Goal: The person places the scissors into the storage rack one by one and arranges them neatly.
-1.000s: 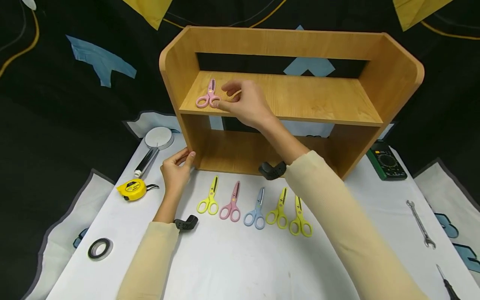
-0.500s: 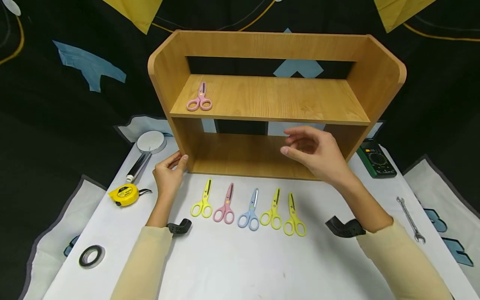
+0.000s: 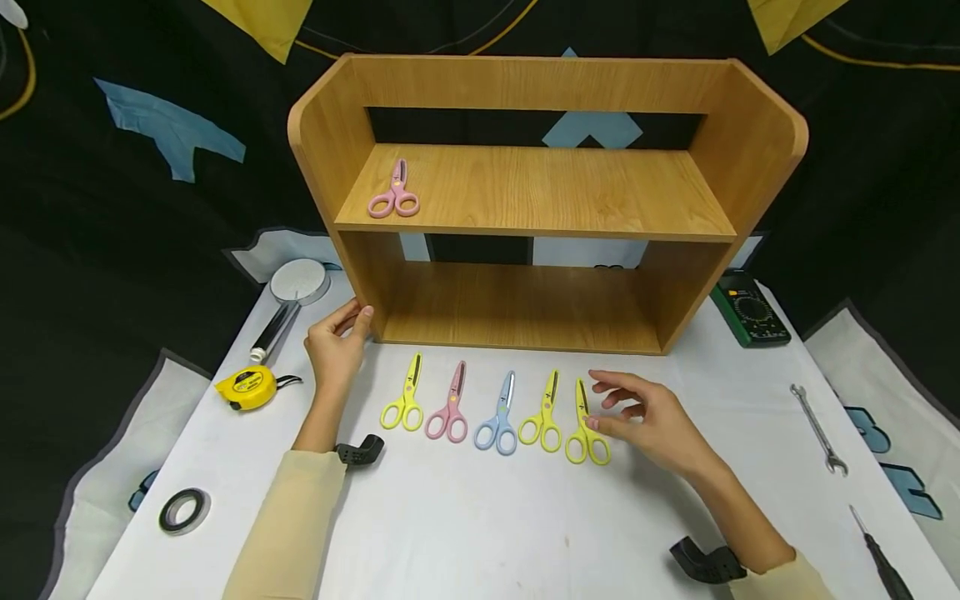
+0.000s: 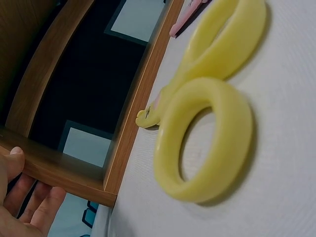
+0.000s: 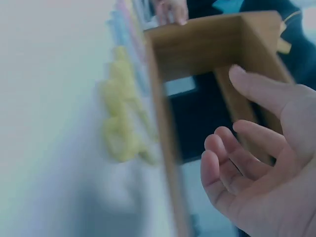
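A wooden two-tier shelf [image 3: 540, 192] stands at the back of the table. On its upper board, at the left, lies a pair of pink scissors [image 3: 397, 190]. Thumb and fingers of my left hand [image 3: 335, 346] grip the front edge of the shelf's left side panel. Below the shelf runs a row of scissors: yellow scissors [image 3: 409, 392], pink scissors [image 3: 454, 402], blue scissors [image 3: 503, 410] and two more yellow pairs at the right. Loosely bent and holding nothing, my right hand [image 3: 648, 421] hovers by the rightmost yellow scissors [image 3: 582, 417]; whether the thumb touches them I cannot tell.
Along the left side lie a magnifying glass [image 3: 298, 282], a yellow tape measure [image 3: 247, 388] and a roll of black tape [image 3: 183, 511]. At the right are a multimeter [image 3: 750, 310], a wrench [image 3: 819, 429] and a screwdriver [image 3: 881, 558].
My right hand has left the pink scissors on the upper board and come down, rightward, to the right end of the scissors row. The left hand stays at the shelf's side panel.
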`<action>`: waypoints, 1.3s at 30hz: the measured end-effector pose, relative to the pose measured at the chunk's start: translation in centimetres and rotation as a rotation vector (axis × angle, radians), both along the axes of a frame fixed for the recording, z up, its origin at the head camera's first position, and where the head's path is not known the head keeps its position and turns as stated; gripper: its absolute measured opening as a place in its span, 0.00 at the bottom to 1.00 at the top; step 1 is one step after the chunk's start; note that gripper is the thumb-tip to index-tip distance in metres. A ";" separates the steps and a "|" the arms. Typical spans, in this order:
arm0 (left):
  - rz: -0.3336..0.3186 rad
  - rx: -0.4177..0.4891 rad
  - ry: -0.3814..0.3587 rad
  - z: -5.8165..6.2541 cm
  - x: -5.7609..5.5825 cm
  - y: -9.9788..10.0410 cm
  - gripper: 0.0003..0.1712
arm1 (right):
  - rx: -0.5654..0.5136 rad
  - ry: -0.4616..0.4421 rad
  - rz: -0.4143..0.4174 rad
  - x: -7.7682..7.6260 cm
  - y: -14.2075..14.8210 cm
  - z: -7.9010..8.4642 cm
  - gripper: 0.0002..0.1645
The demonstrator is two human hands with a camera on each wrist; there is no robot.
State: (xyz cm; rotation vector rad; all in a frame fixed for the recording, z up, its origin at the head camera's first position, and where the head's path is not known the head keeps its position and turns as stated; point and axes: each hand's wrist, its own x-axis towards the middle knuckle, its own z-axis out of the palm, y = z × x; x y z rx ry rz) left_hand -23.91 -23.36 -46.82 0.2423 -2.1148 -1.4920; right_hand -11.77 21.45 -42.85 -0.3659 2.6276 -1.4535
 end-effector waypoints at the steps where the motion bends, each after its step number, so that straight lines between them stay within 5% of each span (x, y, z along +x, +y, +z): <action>1: 0.001 0.001 -0.003 0.0 0.0 0.0 0.20 | 0.005 -0.012 -0.002 0.3 0.1 -0.8 0.41; 10: 0.002 0.015 -0.017 0.1 0.0 0.0 0.20 | 0.136 -0.031 -0.062 2.1 0.8 -5.0 0.41; 21: -0.064 0.076 -0.039 0.2 -0.5 -0.1 0.22 | 0.248 -0.017 -0.099 2.1 0.3 -5.3 0.28; 32: -0.286 0.521 -0.259 0.9 -0.8 -2.3 0.31 | -0.011 -0.224 -0.078 1.3 0.9 -1.8 0.24; 39: -0.301 0.597 -0.307 0.8 -0.9 -2.8 0.34 | -0.186 -0.150 -0.018 1.1 0.2 4.7 0.25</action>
